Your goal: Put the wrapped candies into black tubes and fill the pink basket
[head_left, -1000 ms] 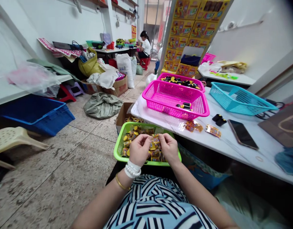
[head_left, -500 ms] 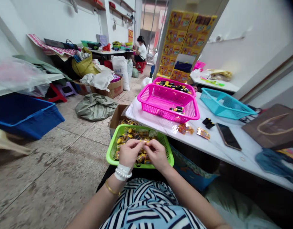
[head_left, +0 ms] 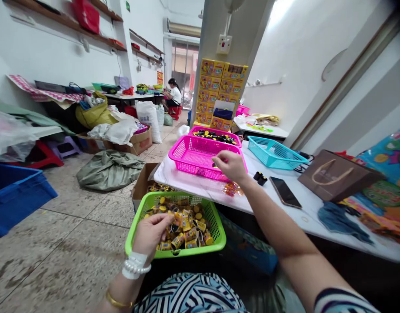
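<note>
My left hand (head_left: 151, 230) is over the left side of a green basket (head_left: 132, 226) on my lap. Its thumb and forefinger are pinched together; what is between them, if anything, is too small to make out. Several small yellow-wrapped pieces (head_left: 190, 234) with dark parts fill that basket. My right hand (head_left: 232, 166) reaches over the right end of a pink basket (head_left: 190, 164) on the table. Its fingers are closed near a small black and yellow piece (head_left: 215, 165); whether they grip it is unclear. Orange clear wrappers (head_left: 231, 188) lie below my right hand.
On the white table (head_left: 304, 226) are a phone (head_left: 285, 192), small black pieces (head_left: 260, 178), a blue basket (head_left: 275, 156) and a brown paper bag (head_left: 340, 176). Another pink basket (head_left: 216, 134) stands behind. Yellow boxes (head_left: 216, 91) are stacked beyond. A person (head_left: 174, 95) sits far off.
My hands have parted. My right hand has gone from above the green basket up to the pink basket, while my left hand stays above the green one. The view has shifted.
</note>
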`<state>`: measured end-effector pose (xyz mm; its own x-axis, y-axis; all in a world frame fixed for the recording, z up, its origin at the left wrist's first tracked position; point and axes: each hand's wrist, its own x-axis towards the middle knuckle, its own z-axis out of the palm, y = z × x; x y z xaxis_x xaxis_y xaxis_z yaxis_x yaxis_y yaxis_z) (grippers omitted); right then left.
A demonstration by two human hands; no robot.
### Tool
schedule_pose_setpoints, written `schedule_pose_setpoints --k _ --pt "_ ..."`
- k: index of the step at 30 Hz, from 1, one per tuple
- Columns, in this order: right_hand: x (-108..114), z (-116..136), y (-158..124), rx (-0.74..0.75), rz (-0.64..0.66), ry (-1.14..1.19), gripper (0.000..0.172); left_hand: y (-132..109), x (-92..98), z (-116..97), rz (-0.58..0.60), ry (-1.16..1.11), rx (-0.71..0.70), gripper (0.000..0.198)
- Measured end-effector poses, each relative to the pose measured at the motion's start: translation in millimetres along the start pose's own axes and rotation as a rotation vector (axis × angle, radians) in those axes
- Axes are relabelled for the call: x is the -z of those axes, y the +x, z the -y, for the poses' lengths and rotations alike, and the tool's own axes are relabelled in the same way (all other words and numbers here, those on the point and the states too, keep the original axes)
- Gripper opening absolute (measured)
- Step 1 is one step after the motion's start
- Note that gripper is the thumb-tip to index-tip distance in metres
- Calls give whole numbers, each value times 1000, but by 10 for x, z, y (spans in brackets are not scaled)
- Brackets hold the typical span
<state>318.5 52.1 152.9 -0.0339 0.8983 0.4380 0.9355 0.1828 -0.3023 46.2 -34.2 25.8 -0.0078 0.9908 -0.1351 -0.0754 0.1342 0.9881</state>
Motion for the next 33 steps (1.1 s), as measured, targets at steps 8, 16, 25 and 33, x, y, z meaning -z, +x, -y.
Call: schedule_pose_setpoints --k 8,16,25,33 --pt "-250 -278 888 -105 416 -85 9 -17 -240 272 122 -108 156 45" --pt "-25 -292 569 -8 226 444 31 51 -103 94 115 -329 290 43" --pt "-302 297 -1171 71 477 983 48 -2 -190 214 168 -460 389 33" --pt "-891 306 -1432 -40 301 1133 34 58 -236 142 245 -531 436 24"
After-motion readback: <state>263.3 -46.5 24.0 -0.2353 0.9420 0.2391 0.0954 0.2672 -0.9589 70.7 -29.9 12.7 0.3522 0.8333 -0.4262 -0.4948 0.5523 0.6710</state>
